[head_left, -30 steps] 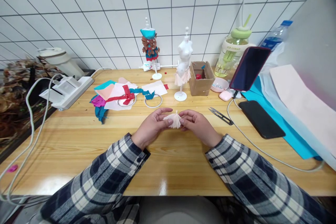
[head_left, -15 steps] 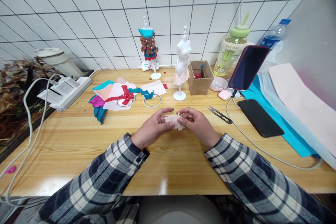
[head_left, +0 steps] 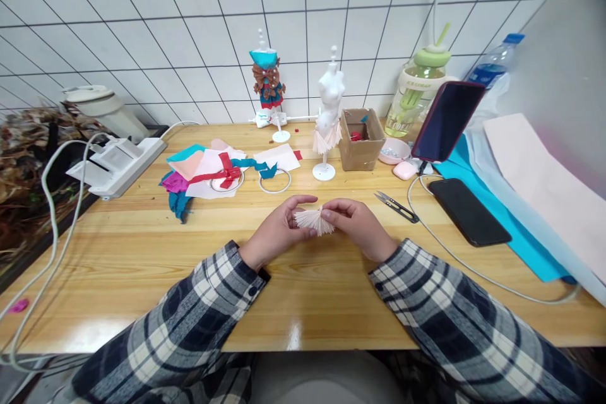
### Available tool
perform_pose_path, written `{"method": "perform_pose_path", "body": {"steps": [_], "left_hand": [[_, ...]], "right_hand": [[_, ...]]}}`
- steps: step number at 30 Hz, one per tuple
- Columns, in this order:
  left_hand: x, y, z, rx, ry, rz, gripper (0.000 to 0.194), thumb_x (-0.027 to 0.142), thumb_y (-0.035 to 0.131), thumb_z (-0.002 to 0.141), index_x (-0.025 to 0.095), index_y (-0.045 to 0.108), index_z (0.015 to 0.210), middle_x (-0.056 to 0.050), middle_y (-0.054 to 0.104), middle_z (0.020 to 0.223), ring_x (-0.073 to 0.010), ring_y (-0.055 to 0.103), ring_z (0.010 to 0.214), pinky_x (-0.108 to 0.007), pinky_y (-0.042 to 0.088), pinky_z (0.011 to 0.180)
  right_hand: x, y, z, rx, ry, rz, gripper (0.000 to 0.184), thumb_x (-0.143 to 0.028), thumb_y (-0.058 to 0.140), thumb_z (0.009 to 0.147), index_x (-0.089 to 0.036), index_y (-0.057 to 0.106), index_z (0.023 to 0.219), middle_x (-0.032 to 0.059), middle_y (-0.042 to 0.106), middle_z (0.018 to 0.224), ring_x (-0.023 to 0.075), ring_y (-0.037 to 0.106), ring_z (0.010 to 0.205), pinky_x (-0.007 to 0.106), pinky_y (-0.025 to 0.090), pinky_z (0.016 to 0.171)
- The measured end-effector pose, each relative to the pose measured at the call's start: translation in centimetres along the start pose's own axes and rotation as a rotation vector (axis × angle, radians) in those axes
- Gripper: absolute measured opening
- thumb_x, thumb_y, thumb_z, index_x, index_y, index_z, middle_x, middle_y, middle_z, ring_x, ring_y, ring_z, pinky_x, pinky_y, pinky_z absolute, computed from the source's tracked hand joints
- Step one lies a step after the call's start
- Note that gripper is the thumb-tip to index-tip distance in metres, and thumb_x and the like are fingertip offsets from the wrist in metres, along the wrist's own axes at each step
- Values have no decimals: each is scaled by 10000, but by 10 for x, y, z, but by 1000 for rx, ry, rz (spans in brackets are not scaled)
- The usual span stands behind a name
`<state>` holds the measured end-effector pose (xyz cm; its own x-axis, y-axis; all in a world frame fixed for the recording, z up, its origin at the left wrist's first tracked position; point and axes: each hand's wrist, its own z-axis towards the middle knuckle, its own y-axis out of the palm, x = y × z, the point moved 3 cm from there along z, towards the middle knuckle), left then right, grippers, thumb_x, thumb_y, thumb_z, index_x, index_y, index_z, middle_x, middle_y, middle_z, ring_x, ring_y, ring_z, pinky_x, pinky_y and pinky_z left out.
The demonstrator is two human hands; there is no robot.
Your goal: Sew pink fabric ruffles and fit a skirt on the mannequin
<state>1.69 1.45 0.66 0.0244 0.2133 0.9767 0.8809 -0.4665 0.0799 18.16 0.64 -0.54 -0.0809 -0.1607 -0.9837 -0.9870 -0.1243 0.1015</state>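
Both my hands meet at the middle of the wooden table (head_left: 142, 252), holding a small pleated pale-pink fan of fabric (head_left: 313, 220). My left hand (head_left: 279, 230) pinches its left side with thumb and fingers. My right hand (head_left: 360, 224) pinches the gathered right end. Behind them stands a white miniature mannequin (head_left: 327, 115) wearing a similar pleated skirt, and farther back a second mannequin (head_left: 267, 83) dressed in teal and brown.
Fabric scraps and ribbon (head_left: 213, 167) with two white rings lie at left centre. A cardboard box (head_left: 362, 139), thread snips (head_left: 396, 206), a black phone (head_left: 468, 211), a propped phone (head_left: 447, 121), a green-lidded bottle (head_left: 419, 98) and a power strip (head_left: 116, 164) surround the hands.
The pleated piece has turned slightly between my fingers, its fan now spreading more to the left. Both hands stay in the same place.
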Motion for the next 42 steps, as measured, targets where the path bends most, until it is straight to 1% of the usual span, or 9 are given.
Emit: {"method": "perform_pose_path", "body": {"steps": [5,8,12,17,23,27,35,39,42], "left_hand": [[-7,-3,2,29,-91,-175,307,338,770,713,145,673,931,-38,674,884,-125,592,772,-232,453,695],[-11,-5,2,60,-145,-266,284,378,758,725,139,708,871,-54,690,867,-128,597,754,-235,452,682],[-8,-2,1,3,-86,-116,287,341,779,699,155,725,911,-52,709,866,-162,619,776,-283,467,754],[4,1,-3,-212,-86,190,182,323,779,677,176,726,770,-31,701,746,-183,621,722,-302,478,715],[21,-21,-1,108,96,309,318,466,657,790,187,740,918,-68,713,886,-205,626,826,-306,472,774],[14,-15,0,89,49,297,305,429,742,719,175,727,888,-71,723,867,-204,634,802,-307,475,760],[2,-14,2,118,4,26,245,354,762,721,165,653,832,-6,663,741,-125,586,672,-248,448,667],[3,-13,2,69,1,-40,334,325,786,697,175,662,968,-49,708,877,-167,640,786,-285,472,738],[2,-14,2,101,-33,-24,303,314,807,668,158,678,893,-41,705,809,-152,629,716,-264,462,679]], "right_hand": [[-1,-1,0,78,12,120,280,-376,781,610,-170,676,769,-18,643,719,116,538,678,266,422,671],[0,1,0,72,23,194,281,-374,783,615,-177,661,773,-25,625,713,110,526,670,250,414,649],[2,3,-1,88,55,285,283,-394,767,642,-192,632,787,-15,623,752,115,536,683,236,431,628],[2,1,-1,75,91,336,331,-428,773,636,-190,610,799,-6,614,747,120,554,670,237,472,586],[3,7,-2,-112,44,-31,275,-409,714,713,-166,669,835,-17,591,684,89,513,555,219,450,486],[5,10,-3,-92,-20,-121,244,-384,704,724,-171,655,834,-5,605,714,98,523,551,231,460,462],[3,11,-1,-130,26,89,297,-233,756,655,-183,612,910,-17,623,748,115,612,672,238,532,580],[3,10,-1,-150,18,88,257,-235,760,656,-173,616,860,-9,645,749,116,622,680,242,533,597],[3,10,-1,-149,33,82,290,-229,774,641,-179,612,877,-19,643,728,117,620,656,253,535,594]]}}
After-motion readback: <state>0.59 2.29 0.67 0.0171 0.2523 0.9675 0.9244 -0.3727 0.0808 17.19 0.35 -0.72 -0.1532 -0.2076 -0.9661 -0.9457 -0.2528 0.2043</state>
